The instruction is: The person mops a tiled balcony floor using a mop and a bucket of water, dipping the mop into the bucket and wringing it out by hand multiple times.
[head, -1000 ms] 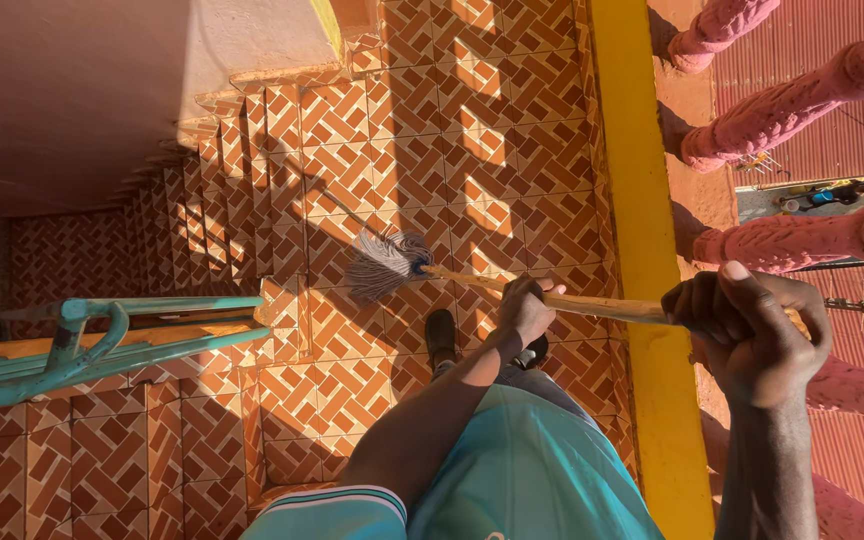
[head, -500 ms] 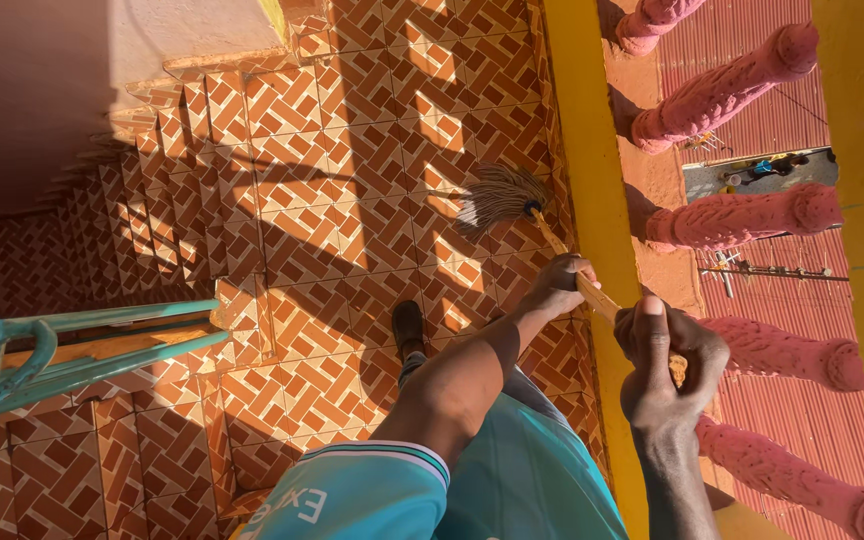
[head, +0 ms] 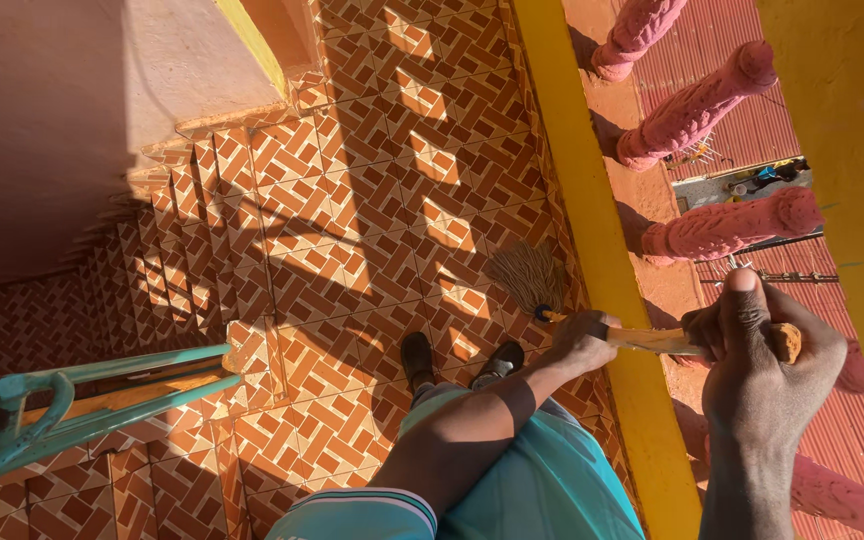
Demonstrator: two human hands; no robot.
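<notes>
A: Where was the broom (head: 530, 278)?
B: Bristles on the tiled floor (head: 352, 200), just beside the yellow kerb (head: 592, 250). Left hand (head: 584, 338) and right hand (head: 767, 350) had fingers wrapped round its wooden handle (head: 657, 340).
A: Done well?
B: I'd judge short, low strokes along the kerb worked best

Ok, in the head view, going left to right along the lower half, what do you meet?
Teal metal railing → black shoes on the orange patterned tile floor → left hand on the wooden broom handle → yellow painted ledge → right hand.
</notes>
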